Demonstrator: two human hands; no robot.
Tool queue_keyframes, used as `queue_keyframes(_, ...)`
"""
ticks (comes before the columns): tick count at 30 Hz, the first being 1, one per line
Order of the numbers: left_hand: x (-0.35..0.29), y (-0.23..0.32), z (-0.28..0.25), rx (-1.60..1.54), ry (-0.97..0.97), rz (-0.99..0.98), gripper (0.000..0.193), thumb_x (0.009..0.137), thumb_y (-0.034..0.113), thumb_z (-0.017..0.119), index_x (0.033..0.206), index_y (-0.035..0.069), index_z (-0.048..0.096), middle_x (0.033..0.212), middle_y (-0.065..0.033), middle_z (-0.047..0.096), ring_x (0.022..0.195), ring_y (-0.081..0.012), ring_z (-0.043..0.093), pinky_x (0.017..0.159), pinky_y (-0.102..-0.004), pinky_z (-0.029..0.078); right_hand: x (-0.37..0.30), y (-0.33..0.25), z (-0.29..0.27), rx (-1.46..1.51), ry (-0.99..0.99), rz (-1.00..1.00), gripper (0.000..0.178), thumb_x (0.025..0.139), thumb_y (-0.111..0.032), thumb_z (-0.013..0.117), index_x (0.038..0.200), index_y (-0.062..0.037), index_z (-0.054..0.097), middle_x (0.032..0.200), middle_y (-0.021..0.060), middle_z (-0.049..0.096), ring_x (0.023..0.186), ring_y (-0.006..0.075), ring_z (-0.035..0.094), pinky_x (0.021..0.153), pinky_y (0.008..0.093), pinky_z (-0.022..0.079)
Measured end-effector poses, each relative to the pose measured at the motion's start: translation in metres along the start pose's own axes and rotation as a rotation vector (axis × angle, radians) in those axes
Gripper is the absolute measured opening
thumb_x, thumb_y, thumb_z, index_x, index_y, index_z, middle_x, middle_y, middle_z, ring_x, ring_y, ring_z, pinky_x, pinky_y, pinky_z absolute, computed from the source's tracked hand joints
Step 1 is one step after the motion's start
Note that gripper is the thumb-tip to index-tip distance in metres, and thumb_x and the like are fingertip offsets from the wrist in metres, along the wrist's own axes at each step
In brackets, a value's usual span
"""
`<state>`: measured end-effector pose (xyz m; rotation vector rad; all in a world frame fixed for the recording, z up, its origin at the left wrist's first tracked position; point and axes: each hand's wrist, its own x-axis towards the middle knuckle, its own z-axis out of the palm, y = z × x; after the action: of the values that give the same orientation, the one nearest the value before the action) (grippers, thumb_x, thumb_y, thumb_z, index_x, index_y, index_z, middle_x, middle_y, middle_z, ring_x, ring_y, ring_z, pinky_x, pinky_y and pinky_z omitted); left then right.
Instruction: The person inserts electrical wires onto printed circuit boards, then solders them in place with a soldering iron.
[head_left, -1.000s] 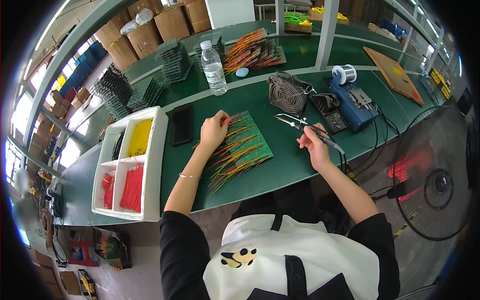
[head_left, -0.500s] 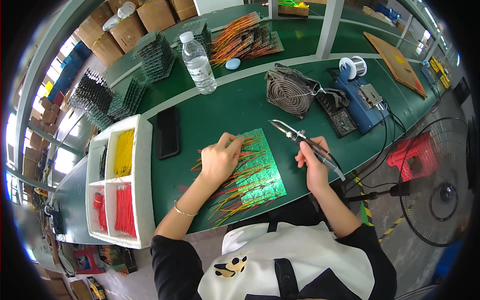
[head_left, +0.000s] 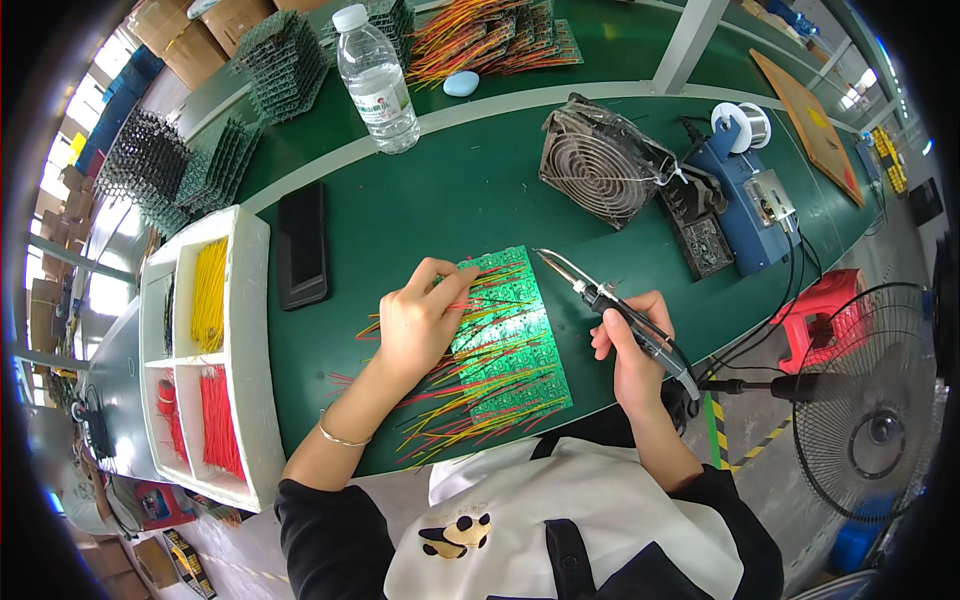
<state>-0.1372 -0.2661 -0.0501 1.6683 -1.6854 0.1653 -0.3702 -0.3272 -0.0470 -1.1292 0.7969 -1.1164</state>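
green bench (head_left: 450,210) supports board (head_left: 530,335) bearing many wires (head_left: 440,418), more remaining in box (head_left: 258,350), grip of left hand (head_left: 415,325) unclear, fingers of right hand (head_left: 638,365) holding soldering iron (head_left: 657,349).

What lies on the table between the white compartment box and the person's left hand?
A black phone lies there, nearer the white compartment box; red and yellow wire ends poke out beside the left hand. The head view shows this.
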Motion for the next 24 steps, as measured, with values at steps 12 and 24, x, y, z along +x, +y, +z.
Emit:
queue_keyframes(12, -0.0005, 0.0048, -0.0014, -0.003, -0.039, -0.031, 0.015, 0.075, 0.002, 0.066, 0.089, 0.007, 0.068, 0.081, -0.0039, 0.058, 0.051, -0.0132, 0.055, 0.043, -0.0268, 0.044, -0.0019, -0.0043, 0.0042, -0.109, -0.050, 0.037, 0.020, 0.083, -0.008, 0.064, 0.088, -0.0009, 0.045, 0.067, 0.0099, 0.060, 0.053, 0.0098, 0.056, 0.048, 0.0213, 0.044)
queue_keyframes(24, -0.0011, 0.0027, -0.0011, 0.010, -0.037, 0.012, 0.016, 0.074, 0.002, 0.066, 0.090, 0.006, 0.068, 0.081, -0.0031, 0.056, 0.051, -0.0125, 0.053, 0.044, -0.0268, 0.045, -0.0022, -0.0044, 0.0047, -0.113, -0.041, 0.009, 0.020, 0.084, -0.008, 0.063, 0.086, -0.0008, 0.044, 0.067, 0.0103, 0.060, 0.053, 0.0103, 0.057, 0.049, 0.0215, 0.046)
